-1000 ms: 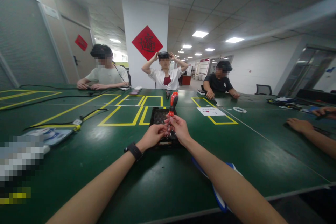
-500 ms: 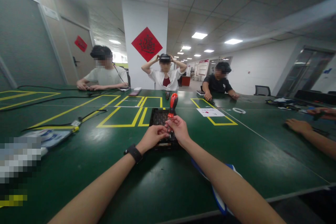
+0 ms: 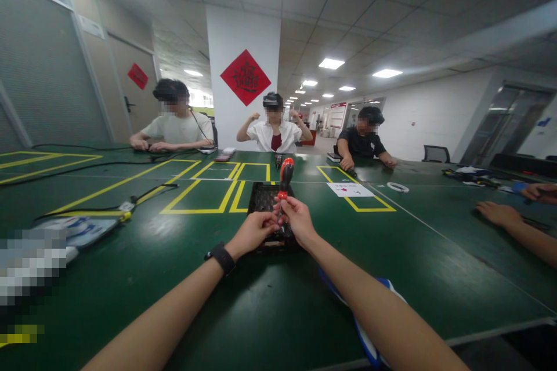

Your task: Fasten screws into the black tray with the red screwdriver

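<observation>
A screwdriver with a red and black handle stands nearly upright over a black plastic tray on the green table. My right hand grips the screwdriver low, just below its handle, with fingers closed around the shaft. Close beside it, my left hand has its thumb and fingers pinched together near the screwdriver's lower end. Whatever the left fingertips hold is too small to make out. The tip of the screwdriver is hidden behind my hands. Part of the tray shows past them.
Yellow tape outlines mark the green table. A paper sheet and a white ring lie right of the tray. Black cables and a plastic bag lie left. Several people sit around; a co-worker's hand rests at right.
My hands stay at the tray, with the screwdriver still upright between them. The person opposite has lowered their hands from the headset to beside the head. The view has tilted slightly upward.
</observation>
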Motion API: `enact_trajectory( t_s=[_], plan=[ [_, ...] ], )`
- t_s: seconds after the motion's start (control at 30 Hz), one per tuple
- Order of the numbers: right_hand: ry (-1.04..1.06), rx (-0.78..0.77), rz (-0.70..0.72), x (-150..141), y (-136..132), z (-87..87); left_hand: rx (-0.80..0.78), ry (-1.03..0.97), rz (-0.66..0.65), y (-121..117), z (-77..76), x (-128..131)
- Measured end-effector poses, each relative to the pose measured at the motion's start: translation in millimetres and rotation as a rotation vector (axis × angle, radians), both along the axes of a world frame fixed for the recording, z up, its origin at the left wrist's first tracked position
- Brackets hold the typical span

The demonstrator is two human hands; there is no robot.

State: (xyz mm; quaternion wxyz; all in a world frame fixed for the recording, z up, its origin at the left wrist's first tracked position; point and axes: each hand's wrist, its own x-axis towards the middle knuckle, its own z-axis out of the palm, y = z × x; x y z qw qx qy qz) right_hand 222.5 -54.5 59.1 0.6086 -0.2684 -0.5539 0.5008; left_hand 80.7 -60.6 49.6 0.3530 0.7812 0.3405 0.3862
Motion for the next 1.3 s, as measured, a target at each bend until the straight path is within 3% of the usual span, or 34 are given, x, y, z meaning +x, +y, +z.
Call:
enact_trajectory(
  t_s=[0.57, 1.0, 1.3],
  plan=[
    [0.035, 0.013, -0.081, -2.2, 2.2, -1.4, 0.007, 0.051, 0.112, 5.2, -5.2, -0.5],
    [-0.046, 0.036, 0.012, 1.1, 0.6, -2.4, -0.001, -0.005, -0.008, -1.9, 2.2, 0.1],
    [0.001, 0.042, -0.077, -0.5, 3.2, -3.6, -0.013, -0.024, 0.072, 2.6, -3.2, 0.5]
  ],
)
